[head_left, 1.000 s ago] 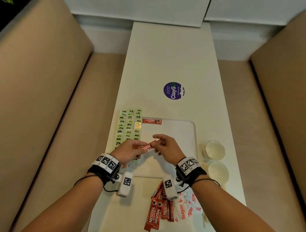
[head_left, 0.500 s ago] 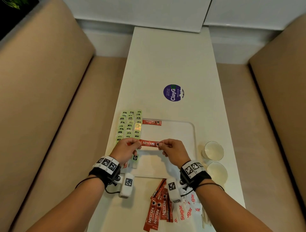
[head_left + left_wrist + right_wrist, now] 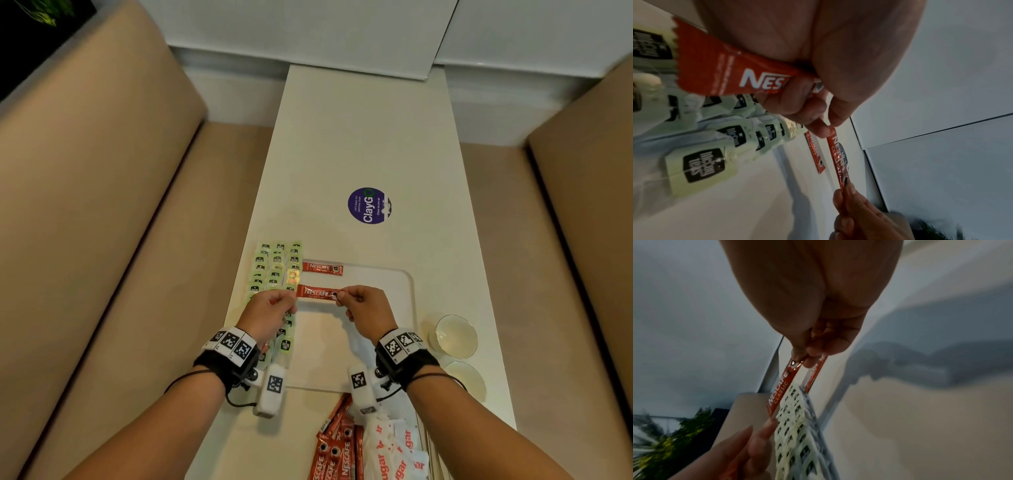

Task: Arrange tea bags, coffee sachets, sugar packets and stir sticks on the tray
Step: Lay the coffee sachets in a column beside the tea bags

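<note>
A white tray point(image 3: 394, 279) lies on the table. Rows of green tea bags point(image 3: 275, 265) fill its left side, and one red coffee sachet point(image 3: 322, 268) lies at its far edge. A second coffee sachet point(image 3: 317, 293) is held level just in front of that one. My left hand point(image 3: 291, 298) pinches its left end and my right hand point(image 3: 337, 297) pinches its right end. The left wrist view shows a spare red sachet point(image 3: 731, 69) tucked under my left palm. I cannot tell whether the held sachet touches the tray.
Near the table's front edge lie a pile of coffee sachets point(image 3: 334, 452) and white sugar packets point(image 3: 394, 448). Two small white cups point(image 3: 455, 335) stand right of the tray. A purple sticker point(image 3: 369, 205) marks the table farther back. Beige benches flank the table.
The held sachet went from tilted between close hands to stretched level. Both hands moved it farther onto the tray, toward the lying sachet.
</note>
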Available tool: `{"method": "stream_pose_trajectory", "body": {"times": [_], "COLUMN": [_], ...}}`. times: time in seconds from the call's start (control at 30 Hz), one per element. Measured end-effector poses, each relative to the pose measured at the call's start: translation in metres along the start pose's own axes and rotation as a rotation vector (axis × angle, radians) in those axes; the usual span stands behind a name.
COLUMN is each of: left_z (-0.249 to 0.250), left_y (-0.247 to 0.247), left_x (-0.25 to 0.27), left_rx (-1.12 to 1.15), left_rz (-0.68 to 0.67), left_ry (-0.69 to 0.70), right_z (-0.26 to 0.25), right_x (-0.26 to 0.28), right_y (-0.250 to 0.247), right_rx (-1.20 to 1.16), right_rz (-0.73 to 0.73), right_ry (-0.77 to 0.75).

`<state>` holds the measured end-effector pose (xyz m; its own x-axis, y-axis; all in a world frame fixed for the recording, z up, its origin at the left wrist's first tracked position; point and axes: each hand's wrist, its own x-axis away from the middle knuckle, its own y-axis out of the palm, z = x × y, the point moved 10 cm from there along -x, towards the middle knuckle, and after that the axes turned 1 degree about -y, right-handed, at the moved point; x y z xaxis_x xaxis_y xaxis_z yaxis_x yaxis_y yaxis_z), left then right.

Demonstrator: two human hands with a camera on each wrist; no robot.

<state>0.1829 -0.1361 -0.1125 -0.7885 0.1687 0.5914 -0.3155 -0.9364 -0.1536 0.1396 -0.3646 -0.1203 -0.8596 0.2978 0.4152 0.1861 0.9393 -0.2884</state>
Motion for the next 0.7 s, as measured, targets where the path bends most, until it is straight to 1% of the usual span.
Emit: {"method": "stream_pose_trajectory", "body": {"times": [0.07, 0.17, 0.23, 0.37, 0.47, 0.7], "left_z": [-0.001, -0.004, -0.007, -0.012, -0.016, -0.017], "left_y": [-0.001, -0.001, 0.000, 0.000, -0.002, -0.006], "left_x": [-0.004, -0.007, -0.007, -0.006, -0.007, -0.005], "left_rx": [0.039, 0.083, 0.107, 0.118, 0.123, 0.161], "left_rz": [-0.011, -0.037, -0.054, -0.062, -0.066, -0.073], "left_ry": [-0.028, -0.059, -0.078, -0.100, -0.110, -0.111], "right_z": [0.005, 0.020, 0.025, 0.018, 0.014, 0.012], "right_x": [-0.008, -0.018, -0.023, -0.034, -0.043, -0.057], "right_y": [-0.001, 0.002, 0.004, 0.004, 0.004, 0.005], "right_rx": [-0.020, -0.103, -0.139, 0.026, 0.088, 0.278], "right_rz": [0.014, 0.037, 0.071, 0.119, 0.153, 0.123], "right_ry": [0.042, 0.160, 0.203, 0.179, 0.176, 0.168]}}
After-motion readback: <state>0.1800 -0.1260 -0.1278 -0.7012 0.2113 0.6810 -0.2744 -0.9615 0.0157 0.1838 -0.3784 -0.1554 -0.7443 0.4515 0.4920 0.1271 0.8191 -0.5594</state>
